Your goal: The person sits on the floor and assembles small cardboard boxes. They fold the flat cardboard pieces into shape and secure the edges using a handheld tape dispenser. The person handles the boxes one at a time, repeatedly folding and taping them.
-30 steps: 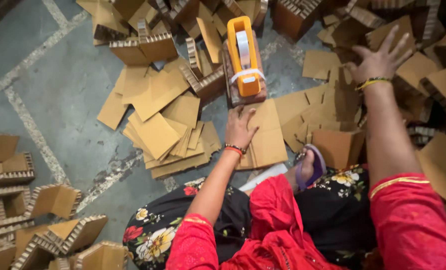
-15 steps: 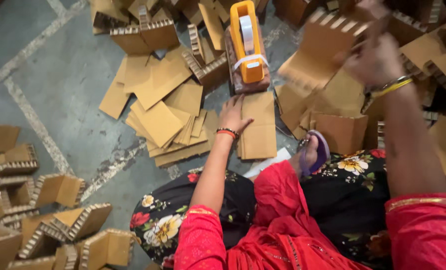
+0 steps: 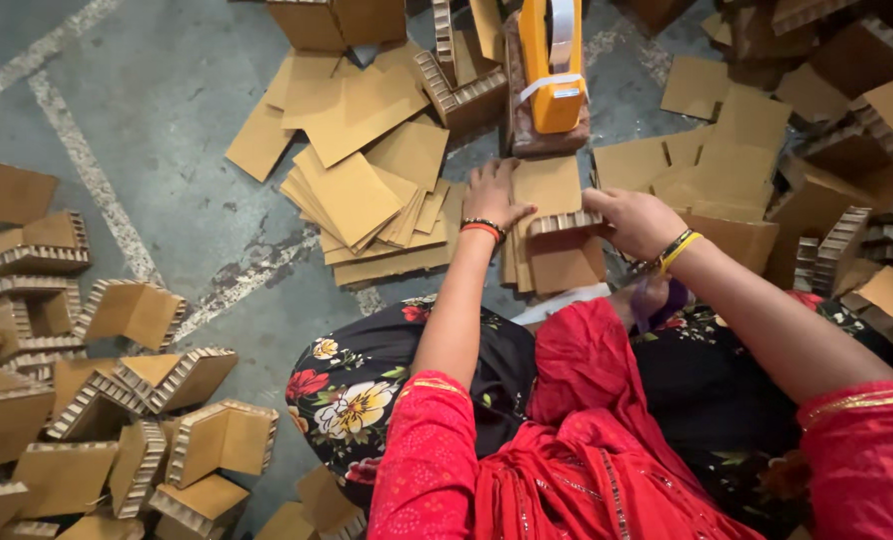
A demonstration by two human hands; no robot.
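My left hand and my right hand together grip a thick honeycomb cardboard piece, one hand on each side. The piece lies on a low stack of flat cardboard sheets in front of my lap. Just beyond it stands an orange tape dispenser with a white tape roll, mounted on a brown block. Both wrists wear bangles.
A fanned pile of flat cardboard squares lies left of my hands. Folded corner pieces are heaped at the lower left. More honeycomb strips and sheets crowd the right. The grey concrete floor has painted lines.
My right hand, which reached far right and lifted a honeycomb cardboard piece, has brought it down onto the stack. My left hand has shifted up to grip its left edge.
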